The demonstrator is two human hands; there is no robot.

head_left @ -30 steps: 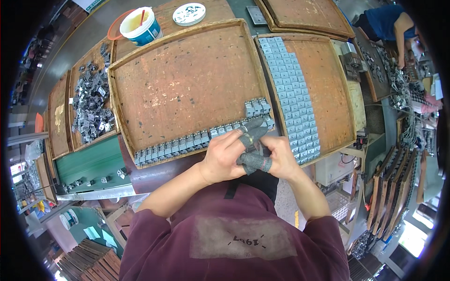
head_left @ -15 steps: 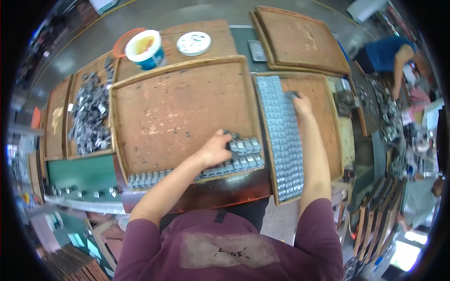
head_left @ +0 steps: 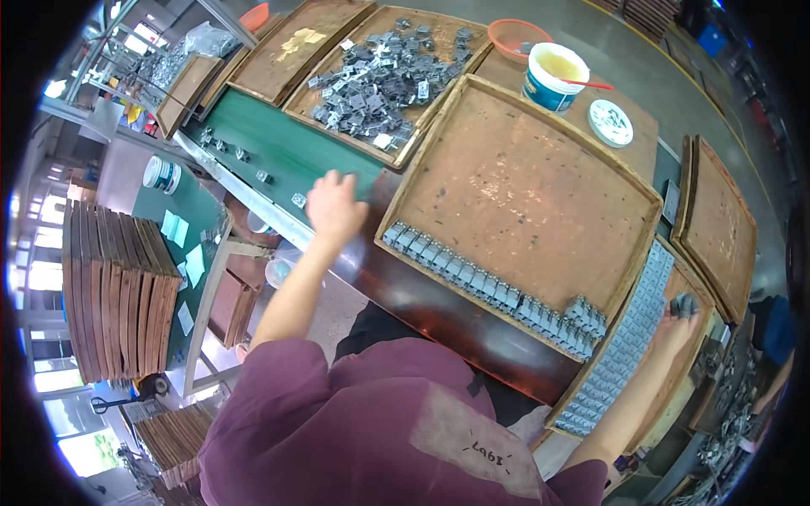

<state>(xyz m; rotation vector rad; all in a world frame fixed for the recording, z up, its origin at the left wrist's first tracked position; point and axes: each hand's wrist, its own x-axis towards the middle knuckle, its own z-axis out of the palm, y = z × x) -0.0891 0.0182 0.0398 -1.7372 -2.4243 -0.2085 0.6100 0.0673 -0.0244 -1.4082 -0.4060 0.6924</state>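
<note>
My left hand [head_left: 336, 205] is over the green conveyor belt [head_left: 278, 135] near its front edge, thumb apart from the bent fingers, with nothing visible in it. Just beside it lies a small metal part [head_left: 299, 200]; several more rest along that edge. My right hand [head_left: 675, 325] is closed on a grey metal part [head_left: 684, 305] above the right wooden tray, beside tightly packed rows of grey metal parts [head_left: 620, 346]. In front of me, the middle wooden tray [head_left: 523, 181] has a row of grey parts [head_left: 460, 268] along its near side and a short second row at its right corner.
A wooden tray heaped with loose metal parts [head_left: 380, 84] sits at the far left. Behind the middle tray stand a white-and-blue bucket [head_left: 553, 80], an orange basin [head_left: 515, 38] and a round white lid [head_left: 610, 123]. Stacked wooden trays [head_left: 126, 291] are at the left.
My left hand has left the short row in the middle tray and moved left to the belt. The view has swung left. My right hand stays over the right tray with its part.
</note>
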